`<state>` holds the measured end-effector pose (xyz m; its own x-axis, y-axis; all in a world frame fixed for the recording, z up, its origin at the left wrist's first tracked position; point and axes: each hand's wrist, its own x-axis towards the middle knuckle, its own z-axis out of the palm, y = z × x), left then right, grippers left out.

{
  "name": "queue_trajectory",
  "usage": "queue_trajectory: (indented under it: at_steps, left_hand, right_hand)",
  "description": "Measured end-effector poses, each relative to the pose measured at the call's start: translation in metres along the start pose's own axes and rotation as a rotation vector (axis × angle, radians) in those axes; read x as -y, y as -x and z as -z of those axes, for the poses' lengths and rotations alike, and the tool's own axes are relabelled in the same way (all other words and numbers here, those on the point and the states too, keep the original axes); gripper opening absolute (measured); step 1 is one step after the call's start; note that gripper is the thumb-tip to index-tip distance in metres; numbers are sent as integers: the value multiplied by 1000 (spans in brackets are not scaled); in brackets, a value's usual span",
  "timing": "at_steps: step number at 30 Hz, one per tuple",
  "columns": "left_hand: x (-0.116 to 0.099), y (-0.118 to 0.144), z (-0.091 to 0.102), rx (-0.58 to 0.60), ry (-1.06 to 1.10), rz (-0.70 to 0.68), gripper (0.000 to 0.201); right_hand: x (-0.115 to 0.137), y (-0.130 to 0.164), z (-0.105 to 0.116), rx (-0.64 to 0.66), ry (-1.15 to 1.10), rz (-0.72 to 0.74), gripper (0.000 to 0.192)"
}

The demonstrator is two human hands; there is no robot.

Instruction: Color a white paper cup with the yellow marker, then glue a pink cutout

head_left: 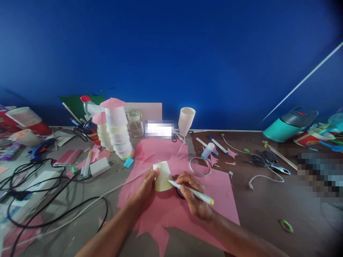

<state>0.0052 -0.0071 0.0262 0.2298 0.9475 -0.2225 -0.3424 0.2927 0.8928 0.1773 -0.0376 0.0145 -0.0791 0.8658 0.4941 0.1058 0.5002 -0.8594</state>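
My left hand (146,187) grips a pale paper cup (162,175) lying on its side on a sheet of pink paper (171,210). A white marker with a yellow-green end (191,192) is pinched in my right hand (194,196), and its tip touches the cup's side. A dark ring, partly hidden, lies under my right hand on the pink paper.
A tower of stacked cups with a pink paper cone (117,128) stands behind, beside a glass jar (134,123) and a stack of white cups (186,120). A tape roll (199,166), pens, scissors (264,160) and cables (40,192) lie about. A teal flask (289,123) rests at the right.
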Motion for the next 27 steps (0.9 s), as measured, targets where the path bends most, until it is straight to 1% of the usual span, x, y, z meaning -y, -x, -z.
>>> queue_trajectory:
  at_steps: [4,7,10,13,16,20,27]
  left_hand:
    - [-1,0,1,33,17,5,26]
    - [0,0,2,6,-9,-19,23]
    - [0,0,2,1,-6,0,23]
    - [2,-1,1,10,32,27,27]
    - [1,-1,-1,-5,9,20,30]
    - [-2,1,-3,-16,0,14,28]
    - [-10,2,-7,-28,16,2,37]
  right_hand:
    - [0,0,-1,5,-13,-2,15]
    - [-1,-1,-3,8,-14,2,13]
    - [-2,0,-4,0,-11,-2,12]
    - [-3,0,-6,-4,-18,-1,12]
    - [-4,0,-7,1,-19,13,12]
    - [-4,0,-7,-4,-27,30,12]
    - [-4,0,-6,-2,-23,14,12]
